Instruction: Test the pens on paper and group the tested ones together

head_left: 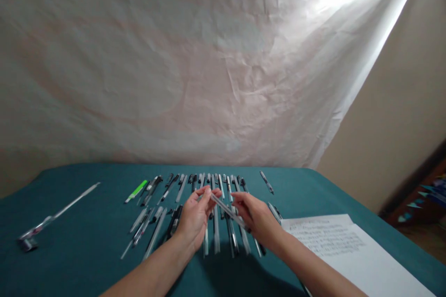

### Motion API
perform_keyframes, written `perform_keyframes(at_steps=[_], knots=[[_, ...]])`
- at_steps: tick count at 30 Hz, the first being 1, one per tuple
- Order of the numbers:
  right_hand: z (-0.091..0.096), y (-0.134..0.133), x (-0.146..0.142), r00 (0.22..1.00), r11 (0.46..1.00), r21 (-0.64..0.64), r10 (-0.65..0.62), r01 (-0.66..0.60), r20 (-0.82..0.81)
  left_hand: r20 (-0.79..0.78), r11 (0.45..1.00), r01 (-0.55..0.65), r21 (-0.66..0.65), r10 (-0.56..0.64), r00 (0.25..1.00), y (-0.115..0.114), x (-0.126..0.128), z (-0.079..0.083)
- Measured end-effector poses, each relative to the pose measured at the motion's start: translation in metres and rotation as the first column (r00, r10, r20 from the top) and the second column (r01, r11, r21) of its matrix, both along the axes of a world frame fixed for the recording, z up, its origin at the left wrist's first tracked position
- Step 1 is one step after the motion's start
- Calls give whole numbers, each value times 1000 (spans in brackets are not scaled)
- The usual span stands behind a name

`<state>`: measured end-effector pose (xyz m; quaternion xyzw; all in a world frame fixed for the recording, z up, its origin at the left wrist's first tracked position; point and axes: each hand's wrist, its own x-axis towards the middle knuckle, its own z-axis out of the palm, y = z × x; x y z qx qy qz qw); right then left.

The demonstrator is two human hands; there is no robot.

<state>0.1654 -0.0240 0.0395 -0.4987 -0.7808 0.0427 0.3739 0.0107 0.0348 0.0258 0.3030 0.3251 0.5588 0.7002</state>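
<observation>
A slim, clear-barrelled pen [223, 207] is held slantwise above the table, its upper end to the left and its dark lower tip to the right. My left hand [195, 213] pinches the upper end between thumb and fingers. Curled fingers of my right hand [256, 213] are closed at the lower right part of the same pen; the exact contact is partly hidden. Beneath and behind both hands lie several pens in two rows, among them a clear pen [216, 232] in the near row.
A bright green pen [136, 191] lies at the far row's left end. A long thin item with a dark end [45, 225] rests at far left. One pen [266, 182] lies apart at back right. Handwritten paper [348, 250] covers the right front of the green-clothed table [87, 250].
</observation>
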Motion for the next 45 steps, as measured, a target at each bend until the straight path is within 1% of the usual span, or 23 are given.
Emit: perform_keyframes(at_steps=[1, 2, 4, 5, 7, 10, 12, 14, 15, 16, 17, 19, 22, 24, 26, 30, 34, 37, 40, 42, 45], knots=[[3, 0, 2, 997, 995, -94, -47, 41, -68, -13, 999, -27, 26, 28, 1000, 4, -2, -1], [6, 0, 3, 991, 980, -193, -71, 48, -112, -23, 997, -48, 53, 50, 998, 6, -3, -2], [9, -1, 3, 989, 933, -359, -58, 5, -136, -36, 993, -70, 96, 74, 997, 9, -5, -5], [9, -1, 2, 990, 912, -410, -53, -5, -130, -38, 991, -73, 110, 78, 996, 8, -5, -6], [7, -3, -1, 993, 890, -455, -68, 17, -95, -42, 990, -65, 125, 71, 997, 7, -5, -10], [3, 0, 0, 997, 890, -453, -73, 57, -18, -59, 987, -45, 157, 55, 997, 5, -3, -16], [3, 9, 9, 994, 897, -428, -94, 106, 50, -99, 979, -34, 199, 55, 994, 4, -2, -20], [3, 24, 27, 965, 882, -397, -197, 253, 175, -173, 969, -15, 247, 59, 983, 2, -2, -24], [2, 33, 38, 919, 852, -368, -287, 373, 269, -219, 962, 4, 272, 58, 974, 1, -1, -25], [1, 43, 51, 838, 791, -330, -384, 516, 389, -264, 954, 29, 299, 53, 963, 0, -1, -26], [-1, 52, 63, 786, 748, -307, -439, 588, 435, -308, 943, 61, 328, 46, 950, -2, 0, -27], [-7, 68, 86, 704, 680, -267, -516, 683, 488, -391, 915, 135, 380, 27, 920, -7, 0, -28], [-20, 84, 107, 614, 597, -235, -577, 767, 538, -504, 868, 222, 444, 37, 863, -15, 1, -28], [-28, 90, 113, 582, 565, -228, -591, 793, 559, -561, 837, 264, 479, 61, 825, -21, 0, -29], [-34, 94, 114, 566, 549, -228, -594, 805, 571, -599, 812, 301, 500, 74, 797, -25, 0, -30], [-36, 97, 115, 560, 539, -233, -590, 810, 581, -622, 785, 335, 521, 80, 779, -28, 0, -30], [-26, 88, 118, 579, 546, -258, -570, 797, 583, -635, 780, 351, 519, 77, 769, -29, 0, -28], [-18, 72, 120, 654, 588, -333, -497, 737, 570, -652, 759, 375, 532, 85, 754, -31, 0, -26], [-13, 49, 121, 759, 629, -455, -377, 630, 530, -669, 710, 417, 568, 104, 736, -36, 0, -23], [-11, 32, 123, 804, 628, -523, -321, 576, 500, -674, 672, 442, 594, 116, 729, -39, 1, -23], [-9, 8, 129, 841, 596, -603, -277, 530, 465, -673, 631, 462, 624, 133, 728, -42, 2, -23]])
